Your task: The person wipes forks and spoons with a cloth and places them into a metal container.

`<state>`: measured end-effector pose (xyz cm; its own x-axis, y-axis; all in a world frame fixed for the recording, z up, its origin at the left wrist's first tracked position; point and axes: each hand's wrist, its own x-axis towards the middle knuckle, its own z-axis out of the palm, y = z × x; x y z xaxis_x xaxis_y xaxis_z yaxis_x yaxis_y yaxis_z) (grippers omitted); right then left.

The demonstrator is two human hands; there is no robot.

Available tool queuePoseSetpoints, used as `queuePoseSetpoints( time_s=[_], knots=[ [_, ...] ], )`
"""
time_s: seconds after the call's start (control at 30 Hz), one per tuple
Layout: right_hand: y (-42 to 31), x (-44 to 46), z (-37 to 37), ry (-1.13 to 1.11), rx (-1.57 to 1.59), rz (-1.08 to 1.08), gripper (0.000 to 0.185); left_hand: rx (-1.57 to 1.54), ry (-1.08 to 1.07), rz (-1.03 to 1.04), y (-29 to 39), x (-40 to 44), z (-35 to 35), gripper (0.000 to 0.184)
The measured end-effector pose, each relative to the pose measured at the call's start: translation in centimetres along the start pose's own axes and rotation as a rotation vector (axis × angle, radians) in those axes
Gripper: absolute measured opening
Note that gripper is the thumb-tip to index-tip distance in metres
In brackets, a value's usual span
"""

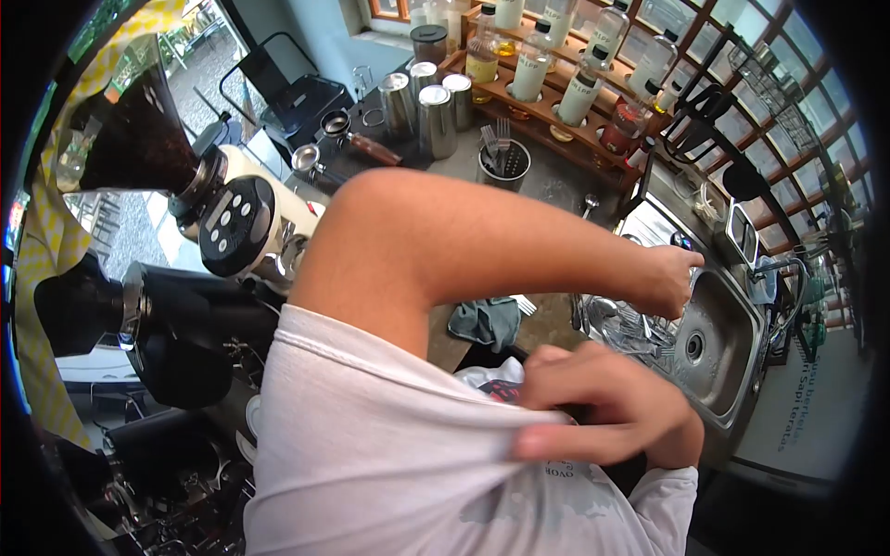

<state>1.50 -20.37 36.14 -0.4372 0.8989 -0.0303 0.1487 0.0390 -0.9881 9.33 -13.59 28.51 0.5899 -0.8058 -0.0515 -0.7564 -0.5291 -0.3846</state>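
My left arm stretches across the view to the right, and my left hand (669, 280) is curled closed above the near edge of the steel sink (693, 382). Its fingers are partly hidden, so what they hold, if anything, does not show. Across my chest, my right hand (603, 394) pinches a fold of the white T-shirt (389, 435) between thumb and fingers, pulling the cloth taut toward the right. Spoons and other metal cutlery (623, 326) lie beside the sink, below my left hand. A dark green cloth (485, 322) rests on the counter under my arm.
A coffee grinder (236, 222) stands at left, with portafilters (357, 137) and steel canisters (436, 120) behind it. A perforated cutlery holder (503, 167) sits mid-counter. Labelled bottles (530, 65) fill a wooden rack (510, 102). A tap (788, 269) curves over the sink's right side.
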Motion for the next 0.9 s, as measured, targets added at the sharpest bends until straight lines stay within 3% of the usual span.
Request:
queuePoseSetpoints(
  time_s=[0.03,0.1,0.13,0.17,0.2,0.23,0.27,0.9],
  knots=[
    [-0.3,-0.7,0.1,-0.014,0.012,0.004,0.023,-0.014,-0.002,-0.012,0.3,0.1,-0.2,0.011],
    [-0.7,-2.0,1.6,0.377,0.312,-0.336,0.023,0.026,-0.111,0.108,0.7,0.8,0.0,0.014],
    [-0.9,-2.0,3.7,0.364,0.323,-0.336,0.023,0.049,-0.169,0.173,0.8,1.4,0.0,0.016],
    [-1.2,-1.5,6.5,0.685,0.626,-0.548,0.025,0.085,-0.18,0.136,1.7,4.9,3.5,0.019],
    [-1.3,-0.9,8.0,1.008,0.934,-0.748,0.027,0.12,-0.192,0.097,2.5,3.5,2.0,0.022],
    [-0.5,-0.3,7.9,0.998,0.954,-0.738,0.027,-0.422,-0.606,0.046,1.3,4.1,-0.4,0.035],
    [-0.4,0.1,8.2,0.964,0.986,-0.732,0.028,-0.711,-0.671,-0.201,1.4,4.9,-1.0,0.045],
    [1.4,2.0,13.7,0.689,1.263,-0.826,0.042,-0.69,-0.751,-0.088,7.9,4.0,4.5,0.037]
  ],
)
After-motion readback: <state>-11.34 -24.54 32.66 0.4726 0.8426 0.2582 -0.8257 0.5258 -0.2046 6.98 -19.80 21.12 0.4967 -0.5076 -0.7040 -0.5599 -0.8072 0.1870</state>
